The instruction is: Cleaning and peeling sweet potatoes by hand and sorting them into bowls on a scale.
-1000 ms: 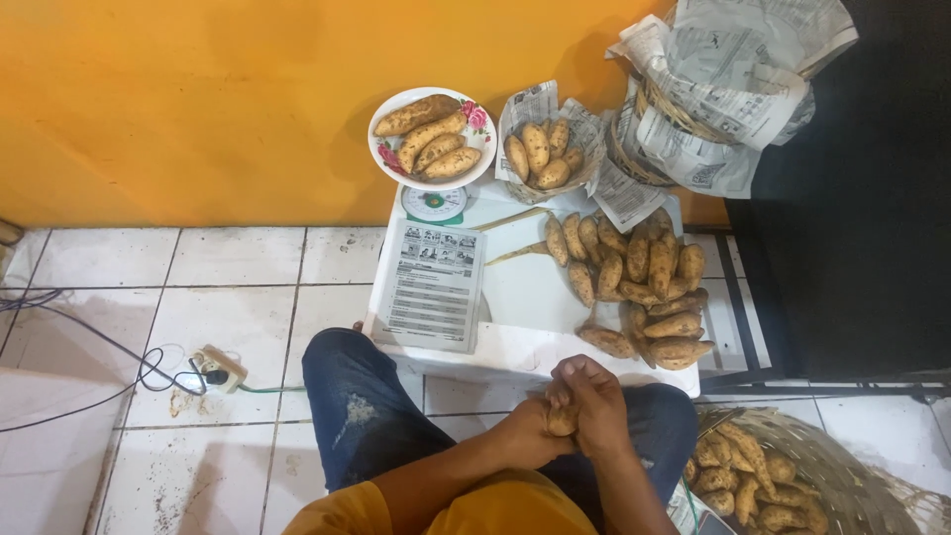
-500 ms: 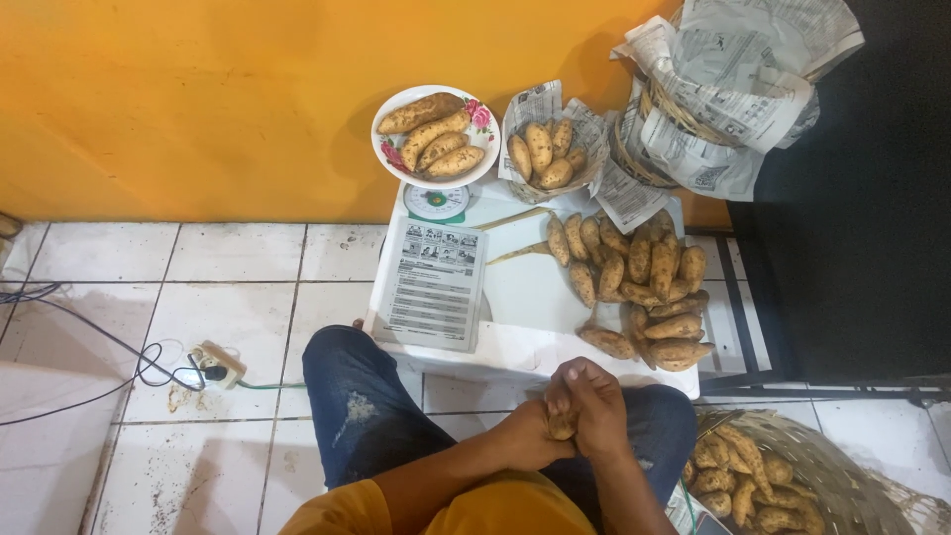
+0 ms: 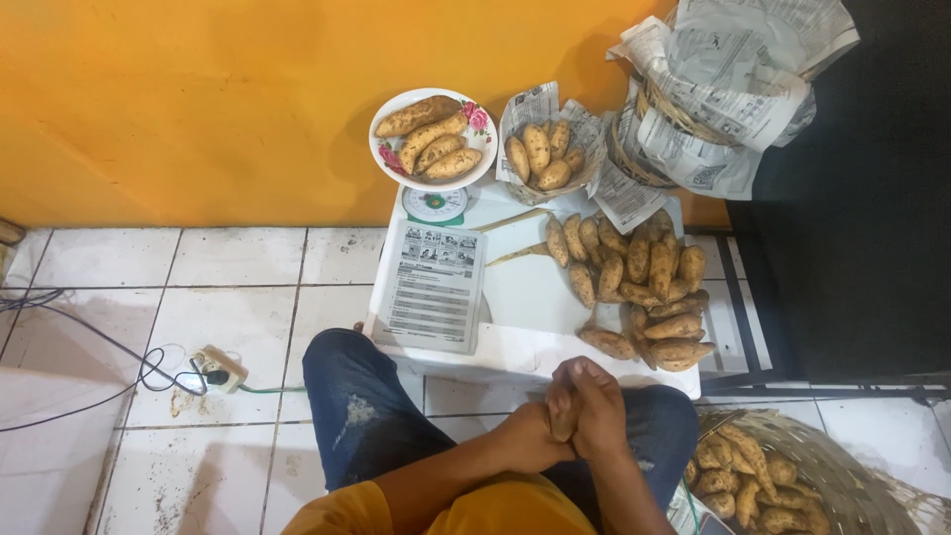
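Ripped blue jeans (image 3: 367, 416), orange shirt (image 3: 475, 510)

Orange wall (image 3: 178, 109), seemingly white-tiled floor (image 3: 119, 297)

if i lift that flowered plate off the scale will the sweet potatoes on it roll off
Probably some risk: the four sweet potatoes are rounded, tapered and stacked loosely, so a tilt could roll them. The flowered plate looks shallow-rimmed, offering little restraint. It likely feels heavy for its size, and rigid, perched on the small scale.
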